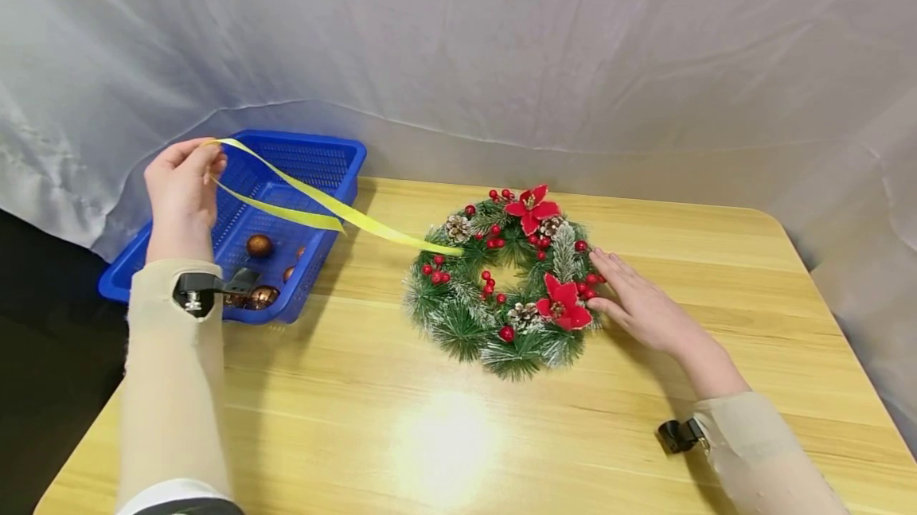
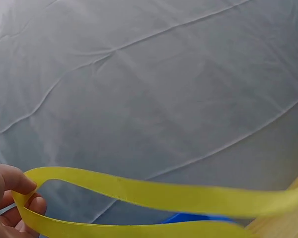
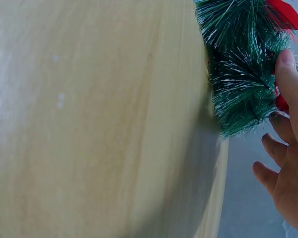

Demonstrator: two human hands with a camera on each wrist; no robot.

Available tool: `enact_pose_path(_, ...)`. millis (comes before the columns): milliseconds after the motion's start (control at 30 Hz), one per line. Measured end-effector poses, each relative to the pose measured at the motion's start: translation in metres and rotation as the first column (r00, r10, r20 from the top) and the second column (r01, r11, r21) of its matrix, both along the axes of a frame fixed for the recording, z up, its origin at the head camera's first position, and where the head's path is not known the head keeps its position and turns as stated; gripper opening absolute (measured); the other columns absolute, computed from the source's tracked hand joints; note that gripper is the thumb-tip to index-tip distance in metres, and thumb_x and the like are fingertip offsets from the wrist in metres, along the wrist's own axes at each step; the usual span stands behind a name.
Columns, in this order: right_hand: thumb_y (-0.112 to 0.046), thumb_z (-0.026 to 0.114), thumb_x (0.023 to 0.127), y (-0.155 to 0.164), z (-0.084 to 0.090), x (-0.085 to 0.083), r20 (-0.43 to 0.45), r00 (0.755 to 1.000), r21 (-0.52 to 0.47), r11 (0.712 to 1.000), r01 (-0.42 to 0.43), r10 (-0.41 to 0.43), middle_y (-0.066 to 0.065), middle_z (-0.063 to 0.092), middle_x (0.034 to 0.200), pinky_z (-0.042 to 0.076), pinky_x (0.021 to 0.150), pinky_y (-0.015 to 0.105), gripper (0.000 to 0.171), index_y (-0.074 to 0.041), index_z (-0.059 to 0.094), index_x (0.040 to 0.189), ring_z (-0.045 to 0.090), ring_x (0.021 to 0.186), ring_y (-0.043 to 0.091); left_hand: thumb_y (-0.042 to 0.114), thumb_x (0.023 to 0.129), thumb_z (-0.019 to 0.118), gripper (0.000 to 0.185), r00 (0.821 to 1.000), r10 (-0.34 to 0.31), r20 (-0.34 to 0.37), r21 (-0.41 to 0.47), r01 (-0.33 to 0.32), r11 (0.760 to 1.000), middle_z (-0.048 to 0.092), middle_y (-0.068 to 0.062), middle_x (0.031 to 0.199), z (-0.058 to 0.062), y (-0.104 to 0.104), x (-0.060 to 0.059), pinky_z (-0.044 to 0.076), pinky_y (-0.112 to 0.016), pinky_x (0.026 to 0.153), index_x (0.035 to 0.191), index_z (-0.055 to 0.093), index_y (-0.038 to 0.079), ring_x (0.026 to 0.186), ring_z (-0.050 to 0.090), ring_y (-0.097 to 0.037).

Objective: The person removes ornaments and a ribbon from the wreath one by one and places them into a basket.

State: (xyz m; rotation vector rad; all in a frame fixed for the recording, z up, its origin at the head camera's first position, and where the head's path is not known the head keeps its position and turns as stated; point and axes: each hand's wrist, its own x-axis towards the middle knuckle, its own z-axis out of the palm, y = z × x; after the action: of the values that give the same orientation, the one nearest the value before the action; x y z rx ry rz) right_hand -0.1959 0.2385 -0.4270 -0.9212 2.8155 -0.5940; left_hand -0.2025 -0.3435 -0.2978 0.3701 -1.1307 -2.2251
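Observation:
A yellow ribbon (image 1: 344, 210) runs from my left hand (image 1: 185, 185), its far end lying on the left side of a green wreath (image 1: 462, 332). The left thumb and fingertips pinch the ribbon, which folds there into two strands; the shorter strand hangs free over the basket's edge. In the left wrist view, the ribbon (image 2: 139, 193) loops out from between thumb and fingers. My right hand (image 1: 645, 310) touches the wreath's right edge with fingers fairly straight, beside the red berries. The right wrist view shows its thumb (image 3: 289, 69) against the green needles, the other fingers lying loose.
Behind and below the left hand stands a blue basket (image 1: 349, 169) with several brown shiny balls (image 1: 259, 245). The wreath carries red flowers (image 1: 563, 304), pine cones (image 1: 458, 228) and berries on the wooden table (image 1: 344, 396). A grey cloth (image 1: 458, 45) hangs along the back.

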Motion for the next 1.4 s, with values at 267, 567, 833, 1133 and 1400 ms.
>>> enact_pose_path(267, -0.041, 0.044, 0.100, 0.001, 0.000, -0.001, -0.003, 1.000, -0.001, 1.000, -0.008, 0.008, 0.008, 0.007, 0.158, 0.012, 0.113, 0.052, 0.071, -0.010, 0.010, 0.154, 0.010, 0.142, 0.037, -0.023, 0.080, 0.059, 0.014, 0.997, 0.082, 0.011, 0.116, -0.082, 0.990, 0.060, -0.014, 0.066, -0.006, -0.027, 0.015, 0.050, -0.022, 0.052, 0.073, 0.064, -0.012, 0.055, 0.057, -0.019)
enact_pose_path(567, -0.042, 0.046, 0.100, 0.002, -0.002, -0.001, -0.002, 1.000, 0.000, 1.000, 0.006, -0.006, 0.006, 0.007, 0.158, 0.011, 0.114, 0.049, 0.072, -0.011, 0.011, 0.154, 0.009, 0.143, 0.034, -0.025, 0.077, 0.058, 0.019, 0.982, 0.166, 0.086, 0.052, -0.170, 0.984, 0.060, -0.011, 0.061, -0.017, -0.043, 0.035, 0.049, -0.021, 0.048, 0.068, 0.064, -0.010, 0.047, 0.054, -0.017)
enact_pose_path(833, -0.041, 0.045, 0.100, 0.003, 0.000, -0.003, -0.010, 1.000, -0.002, 1.000, -0.011, 0.011, 0.007, 0.007, 0.158, 0.013, 0.113, 0.052, 0.071, -0.010, 0.010, 0.154, 0.011, 0.142, 0.037, -0.014, 0.078, 0.061, 0.025, 0.899, 0.290, 0.327, -0.236, -0.220, 0.947, 0.060, 0.001, 0.055, -0.029, -0.053, 0.058, 0.046, -0.014, 0.047, 0.063, 0.067, 0.006, 0.045, 0.056, -0.007)
enact_pose_path(1133, -0.041, 0.045, 0.100, 0.004, 0.001, -0.005, -0.009, 1.000, -0.005, 1.000, -0.016, 0.016, 0.009, 0.008, 0.158, 0.012, 0.114, 0.051, 0.071, -0.009, 0.011, 0.153, 0.011, 0.142, 0.038, 0.006, 0.083, 0.063, 0.034, 0.717, 0.378, 0.585, -0.621, 0.097, 0.777, 0.053, 0.023, 0.050, -0.049, -0.051, 0.074, 0.038, -0.012, 0.054, 0.061, 0.061, 0.031, 0.055, 0.049, 0.003)
enact_pose_path(1400, -0.041, 0.046, 0.100, 0.004, 0.002, -0.006, -0.008, 1.000, 0.006, 1.000, -0.010, 0.010, 0.009, 0.008, 0.158, 0.012, 0.114, 0.051, 0.071, -0.008, 0.012, 0.153, 0.010, 0.142, 0.036, 0.016, 0.087, 0.064, 0.018, 0.642, 0.441, 0.627, -0.748, 0.337, 0.572, 0.044, 0.033, 0.051, -0.060, -0.048, 0.074, 0.036, -0.021, 0.064, 0.099, 0.071, 0.006, 0.070, 0.042, 0.000)
